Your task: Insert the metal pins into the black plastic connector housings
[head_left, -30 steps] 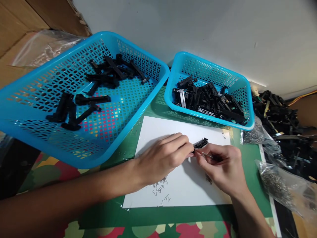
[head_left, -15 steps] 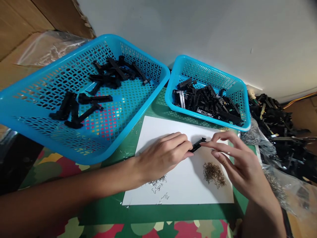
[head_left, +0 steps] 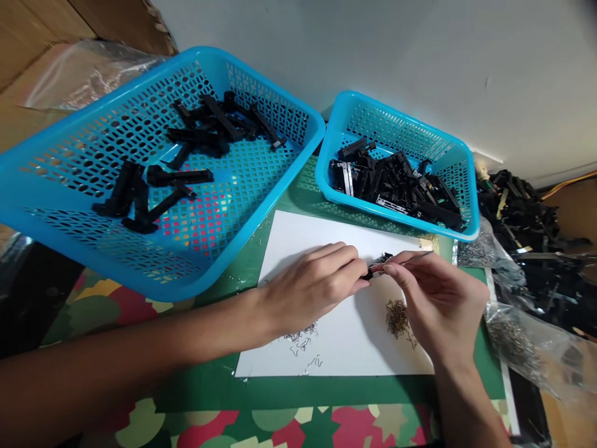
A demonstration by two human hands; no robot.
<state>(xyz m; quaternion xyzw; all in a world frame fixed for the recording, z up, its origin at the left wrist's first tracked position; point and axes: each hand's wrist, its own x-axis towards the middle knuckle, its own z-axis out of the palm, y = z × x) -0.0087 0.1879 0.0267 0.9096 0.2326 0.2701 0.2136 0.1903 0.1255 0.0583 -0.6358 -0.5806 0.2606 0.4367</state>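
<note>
Black part (head_left: 381,259) over the white sheet (head_left: 345,351), pinched in the left hand (head_left: 321,277); right hand (head_left: 433,289) grips a thin tool (head_left: 421,255) at it. Slack left pinch could let the tool slip. Farther right: blue basket (head_left: 396,211).

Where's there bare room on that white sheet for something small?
Two patches of the white sheet: between the silvery wires and the brownish pile, and beyond the left hand, toward the smaller basket. Crowded: by the right hand at the black part, and right of the sheet, among plastic bags.
</note>
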